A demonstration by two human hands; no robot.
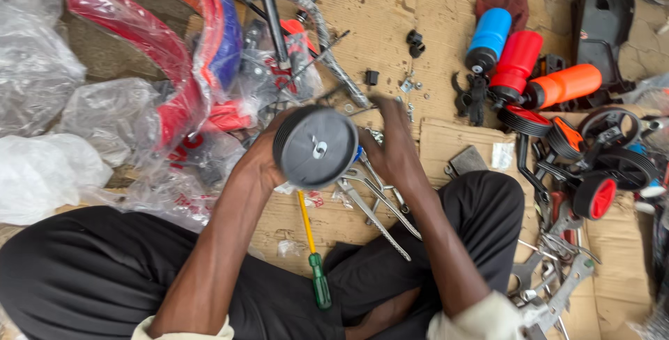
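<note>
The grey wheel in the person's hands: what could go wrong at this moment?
1. The grey training wheel seems held only by the left hand; it might slip onto the metal stays below.
2. The small bolts and washers lie loose on the cardboard; a knee could scatter them.
3. The green-handled screwdriver lies close to the leg.
</note>
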